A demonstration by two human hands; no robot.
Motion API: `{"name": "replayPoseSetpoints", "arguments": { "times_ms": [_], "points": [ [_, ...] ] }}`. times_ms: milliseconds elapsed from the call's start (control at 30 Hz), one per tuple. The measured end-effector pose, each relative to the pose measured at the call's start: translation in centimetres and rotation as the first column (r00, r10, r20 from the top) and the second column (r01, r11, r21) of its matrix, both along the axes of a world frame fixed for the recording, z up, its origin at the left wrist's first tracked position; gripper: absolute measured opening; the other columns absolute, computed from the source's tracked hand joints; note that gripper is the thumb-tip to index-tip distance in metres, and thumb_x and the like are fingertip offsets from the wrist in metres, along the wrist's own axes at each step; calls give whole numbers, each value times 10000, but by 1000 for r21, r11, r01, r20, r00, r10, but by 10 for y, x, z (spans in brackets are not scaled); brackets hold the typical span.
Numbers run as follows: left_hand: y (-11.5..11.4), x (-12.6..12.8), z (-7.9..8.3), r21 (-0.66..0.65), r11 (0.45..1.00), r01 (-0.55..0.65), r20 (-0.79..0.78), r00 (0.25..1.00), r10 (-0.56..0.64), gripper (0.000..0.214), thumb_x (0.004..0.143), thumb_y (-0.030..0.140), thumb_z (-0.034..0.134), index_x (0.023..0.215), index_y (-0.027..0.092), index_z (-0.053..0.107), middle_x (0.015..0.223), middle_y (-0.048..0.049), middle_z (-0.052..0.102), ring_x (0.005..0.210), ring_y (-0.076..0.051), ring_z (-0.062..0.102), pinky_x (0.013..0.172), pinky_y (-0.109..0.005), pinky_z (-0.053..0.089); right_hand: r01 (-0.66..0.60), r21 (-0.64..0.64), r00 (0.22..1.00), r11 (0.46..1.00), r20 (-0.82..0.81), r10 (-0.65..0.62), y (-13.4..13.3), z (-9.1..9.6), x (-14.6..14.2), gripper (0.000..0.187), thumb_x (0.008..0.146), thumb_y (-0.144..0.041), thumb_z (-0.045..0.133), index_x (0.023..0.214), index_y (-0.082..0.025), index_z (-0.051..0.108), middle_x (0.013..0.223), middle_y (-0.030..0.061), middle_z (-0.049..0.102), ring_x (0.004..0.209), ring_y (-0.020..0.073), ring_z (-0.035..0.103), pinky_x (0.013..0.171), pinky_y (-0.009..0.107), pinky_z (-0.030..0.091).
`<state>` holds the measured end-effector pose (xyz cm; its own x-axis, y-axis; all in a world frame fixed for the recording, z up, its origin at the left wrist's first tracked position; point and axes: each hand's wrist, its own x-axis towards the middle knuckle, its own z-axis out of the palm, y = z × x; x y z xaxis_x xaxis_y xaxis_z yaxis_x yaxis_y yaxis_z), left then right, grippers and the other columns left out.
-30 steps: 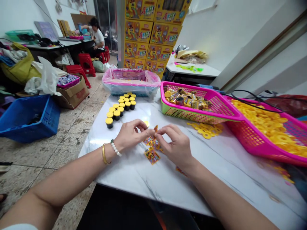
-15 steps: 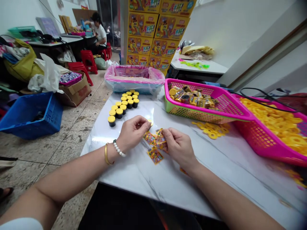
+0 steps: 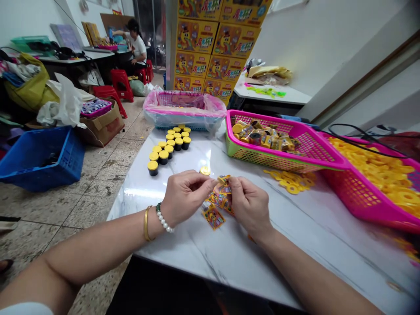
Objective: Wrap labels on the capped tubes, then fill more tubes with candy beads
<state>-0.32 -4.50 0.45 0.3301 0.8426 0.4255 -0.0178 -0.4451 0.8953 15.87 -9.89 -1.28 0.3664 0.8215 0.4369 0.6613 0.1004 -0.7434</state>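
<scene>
My right hand (image 3: 250, 204) pinches a small yellow printed label (image 3: 224, 179) between thumb and fingers. Close to its left edge is my left hand (image 3: 187, 195), its thumb and forefinger pressed together; whether they grip the label's edge is hidden. Below both hands, several loose colourful labels (image 3: 213, 217) lie overlapping on the white marbled table (image 3: 183, 253). Just beyond my left fingers stands a yellow-lidded cup (image 3: 205, 170), its lower part covered by the hand. Farther off to the left, several black cups with yellow lids (image 3: 163, 156) stand in rows.
A pink and green basket (image 3: 285, 162) holds wrapped cups. Yellow rings (image 3: 292, 183) lie before it, and more fill a pink basket (image 3: 357, 197) at right. A plastic-lined basket (image 3: 183, 122) stands at the back. On the floor is a blue crate (image 3: 42, 162); a person (image 3: 138, 48) sits far left.
My left hand has moved right and slightly nearer, away from the yellow-lidded cup, up to the label in my right hand. The right hand has shifted only a little.
</scene>
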Motion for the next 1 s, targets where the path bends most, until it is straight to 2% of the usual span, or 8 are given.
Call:
{"name": "replayPoseSetpoints", "arguments": {
  "times_ms": [200, 333, 467, 567, 633, 733, 867, 1000],
  "points": [
    [1, 1, 0, -60, 996, 72, -63, 995, -76, 142, 797, 283, 729, 767, 155, 783, 650, -31, 675, 599, -100, 565, 572, -219, 426, -71, 157, 972, 985, 232, 33, -1, -1, -6, 421, 975, -285, 485, 570, -213, 394, 504, -56, 380, 461, 87, 365, 483, 244, 291],
    [8, 2, 3, -251, 967, 53, -33, 997, -63, 84, 700, 233, 803, 695, 158, 764, 664, -20, 674, 648, -105, 584, 594, -213, 434, -213, 174, 935, 961, 321, 149, -2, -1, -13, 373, 971, -234, 487, 603, -215, 425, 548, -42, 421, 496, 99, 413, 514, 249, 329],
    [21, 0, 9, -606, 776, 178, 112, 984, -138, 130, 714, 224, 790, 679, 120, 721, 529, 24, 587, 414, -48, 436, 410, -192, 308, -251, 116, 957, 961, 179, 228, 10, 5, -3, 342, 987, -240, 437, 661, -209, 533, 610, -14, 523, 569, 120, 519, 572, 248, 415],
    [32, -1, 9, -722, 627, 293, 245, 956, -164, 96, 740, 174, 763, 772, 91, 726, 591, 2, 635, 343, -19, 383, 345, -182, 207, -292, 20, 942, 956, 179, 284, 30, 14, 10, 212, 918, -213, 486, 1022, -210, 671, 990, 72, 679, 859, 183, 640, 689, 289, 496],
    [38, -2, 6, -760, 561, 329, 308, 942, -135, 90, 759, 137, 739, 827, 80, 730, 636, -18, 663, 344, -10, 396, 335, -166, 196, -402, -109, 876, 909, 243, 416, 44, 19, 15, 345, 831, -205, 558, 1160, -216, 660, 1233, 111, 637, 1048, 229, 627, 754, 319, 518],
    [46, -4, 2, -787, 500, 361, 383, 922, -63, 29, 779, 90, 696, 781, 66, 712, 633, -25, 655, 368, 0, 413, 332, -129, 223, -488, -293, 797, 822, 235, 557, 61, 18, 18, 276, 785, -214, 601, 1041, -213, 704, 1049, 71, 712, 914, 209, 652, 765, 321, 512],
    [57, -6, 3, -833, 380, 402, 437, 899, 7, 141, 835, 33, 571, 758, 48, 688, 710, -67, 686, 371, 20, 374, 300, -96, 147, -376, -206, 926, 904, -57, 372, 68, 6, 23, 214, 714, -300, 711, 896, -200, 659, 751, 8, 676, 630, 149, 587, 635, 292, 492],
    [62, -7, 5, -838, 307, 452, 493, 867, 70, 220, 884, 18, 486, 735, 54, 645, 682, -49, 657, 353, 21, 327, 284, -90, 119, -373, 30, 752, 927, -575, 321, 63, 2, 24, 317, 714, -414, 745, 926, -206, 631, 790, 11, 682, 647, 150, 627, 657, 317, 531]
  ]
}}
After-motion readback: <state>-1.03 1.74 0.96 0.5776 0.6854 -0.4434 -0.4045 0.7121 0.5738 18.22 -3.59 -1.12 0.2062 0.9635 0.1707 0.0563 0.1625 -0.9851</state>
